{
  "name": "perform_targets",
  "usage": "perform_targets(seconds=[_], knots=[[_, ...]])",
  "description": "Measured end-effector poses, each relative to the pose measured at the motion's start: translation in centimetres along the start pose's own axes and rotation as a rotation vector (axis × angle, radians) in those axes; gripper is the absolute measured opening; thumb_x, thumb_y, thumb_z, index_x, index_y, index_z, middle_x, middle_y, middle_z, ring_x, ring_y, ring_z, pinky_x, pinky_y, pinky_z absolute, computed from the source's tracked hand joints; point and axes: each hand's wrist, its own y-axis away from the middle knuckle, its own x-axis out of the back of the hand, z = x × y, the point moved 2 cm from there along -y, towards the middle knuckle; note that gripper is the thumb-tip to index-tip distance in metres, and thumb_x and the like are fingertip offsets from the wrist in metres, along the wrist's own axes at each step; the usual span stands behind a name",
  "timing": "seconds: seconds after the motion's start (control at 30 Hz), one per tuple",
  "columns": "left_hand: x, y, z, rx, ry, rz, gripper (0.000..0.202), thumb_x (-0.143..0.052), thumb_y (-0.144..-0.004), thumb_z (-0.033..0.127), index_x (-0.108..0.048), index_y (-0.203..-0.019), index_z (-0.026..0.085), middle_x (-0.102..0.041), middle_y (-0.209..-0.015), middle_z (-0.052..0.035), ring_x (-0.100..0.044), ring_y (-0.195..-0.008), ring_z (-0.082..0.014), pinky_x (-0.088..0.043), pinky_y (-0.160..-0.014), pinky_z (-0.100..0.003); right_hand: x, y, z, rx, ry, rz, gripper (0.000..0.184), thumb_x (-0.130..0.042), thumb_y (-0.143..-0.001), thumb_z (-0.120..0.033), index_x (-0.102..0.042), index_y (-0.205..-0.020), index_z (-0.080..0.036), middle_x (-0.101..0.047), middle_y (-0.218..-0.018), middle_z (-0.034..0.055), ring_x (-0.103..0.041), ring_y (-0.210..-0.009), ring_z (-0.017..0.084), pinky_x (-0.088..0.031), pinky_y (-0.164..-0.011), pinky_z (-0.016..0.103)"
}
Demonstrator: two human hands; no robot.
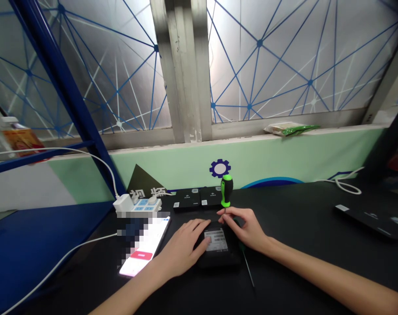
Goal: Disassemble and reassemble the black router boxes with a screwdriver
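Note:
A black rectangular device (232,260) with a white printed label (215,239) lies on the table in front of me. My left hand (185,247) rests flat over its left side, fingers apart, the thumb on the label. Above the far edge of the device, a screwdriver (227,191) with a black and bright green handle stands upright. The fingertips of my right hand (248,227) pinch its shaft just below the handle; its tip is hidden. Partly beneath my right hand lies a second screwdriver (248,264), its thin shaft pointing toward me.
Left of my hand lies a phone (146,249) with a lit screen. Behind it are a power strip (148,206) and white charger (124,204). Two flat black boxes (187,199) sit against the wall; another black device (371,221) lies far right, near a white cable (348,188).

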Motion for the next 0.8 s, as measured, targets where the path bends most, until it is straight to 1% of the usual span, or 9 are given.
perform_targets(seconds=[0.1, 0.23, 0.47, 0.53, 0.67, 0.8], knots=[[-0.09, 0.01, -0.10, 0.008, -0.005, -0.011, 0.046, -0.038, -0.106, 0.044, -0.042, -0.148, 0.027, -0.052, -0.144, -0.0070, -0.050, -0.130, -0.0273, -0.041, -0.109, -0.045, -0.07, -0.03, 0.17, -0.016, -0.002, 0.029, 0.016, -0.058, -0.095, -0.027, -0.071, -0.101, -0.019, -0.076, -0.080, 0.0045, -0.072, -0.072, 0.019, -0.056, -0.071, 0.030], [-0.21, -0.01, -0.21, 0.016, -0.013, -0.023, 0.047, -0.038, -0.106, 0.043, -0.040, -0.149, 0.027, -0.051, -0.145, -0.0069, -0.049, -0.130, -0.0274, -0.041, -0.109, -0.046, -0.11, -0.13, 0.15, -0.026, -0.014, 0.052, 0.013, -0.062, -0.093, -0.028, -0.070, -0.096, -0.019, -0.075, -0.079, 0.0046, -0.069, -0.067, 0.018, -0.056, -0.066, 0.029], [-0.19, -0.02, -0.21, 0.002, -0.008, -0.006, 0.046, -0.037, -0.106, 0.044, -0.041, -0.148, 0.027, -0.052, -0.144, -0.0078, -0.051, -0.129, -0.0278, -0.042, -0.107, -0.045, 0.01, -0.07, -0.16, -0.004, -0.028, 0.002, 0.016, -0.055, -0.097, -0.029, -0.068, -0.100, -0.019, -0.075, -0.081, 0.0056, -0.072, -0.072, 0.019, -0.057, -0.071, 0.030], [-0.18, -0.02, -0.22, 0.003, -0.010, -0.011, 0.046, -0.037, -0.106, 0.044, -0.040, -0.149, 0.027, -0.052, -0.144, -0.0074, -0.051, -0.129, -0.0278, -0.042, -0.107, -0.046, -0.03, -0.06, -0.08, -0.005, -0.032, 0.017, 0.016, -0.057, -0.096, -0.029, -0.068, -0.100, -0.019, -0.076, -0.082, 0.0058, -0.071, -0.072, 0.019, -0.057, -0.071, 0.030], [-0.10, 0.00, -0.16, 0.003, -0.008, -0.009, 0.046, -0.037, -0.106, 0.043, -0.040, -0.149, 0.028, -0.052, -0.144, -0.0067, -0.050, -0.130, -0.0273, -0.041, -0.109, -0.045, -0.12, -0.14, 0.23, -0.031, -0.020, 0.070, 0.016, -0.061, -0.094, -0.033, -0.068, -0.097, -0.019, -0.075, -0.080, 0.0057, -0.069, -0.066, 0.019, -0.057, -0.064, 0.029], [-0.04, 0.03, -0.07, 0.005, -0.013, -0.008, 0.045, -0.037, -0.106, 0.044, -0.042, -0.148, 0.028, -0.053, -0.144, -0.0069, -0.051, -0.130, -0.0274, -0.041, -0.108, -0.045, -0.16, -0.19, 0.33, -0.038, -0.025, 0.078, 0.016, -0.062, -0.093, -0.033, -0.068, -0.095, -0.019, -0.074, -0.080, 0.0053, -0.068, -0.065, 0.018, -0.056, -0.063, 0.029]])
